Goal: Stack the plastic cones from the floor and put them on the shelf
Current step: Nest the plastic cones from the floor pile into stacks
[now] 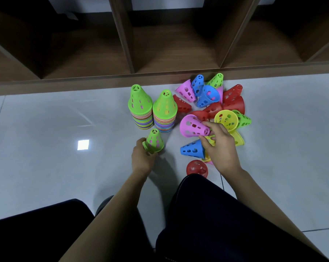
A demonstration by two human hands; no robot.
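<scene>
Head: hands (pixel 143 157) (pixel 220 146) around green cone (pixel 153 140), pink cone (pixel 193 125)

Glossy pale floor (pixel 46 120) with two tall cone stacks (pixel 141 108) and scattered loose cones (pixel 233 104)

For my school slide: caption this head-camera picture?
Right hand grips a pink cone; left hand holds a green cone beside two stacks.

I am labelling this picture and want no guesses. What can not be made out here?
All in the head view:
Cone count in the two tall stacks: rims too thin.
Yellow cones under the right hand: the hand partly covers them.
Cones nested inside the green cone that the left hand holds: the outer one hides them.
Shelf top: cut by the upper edge.
</scene>
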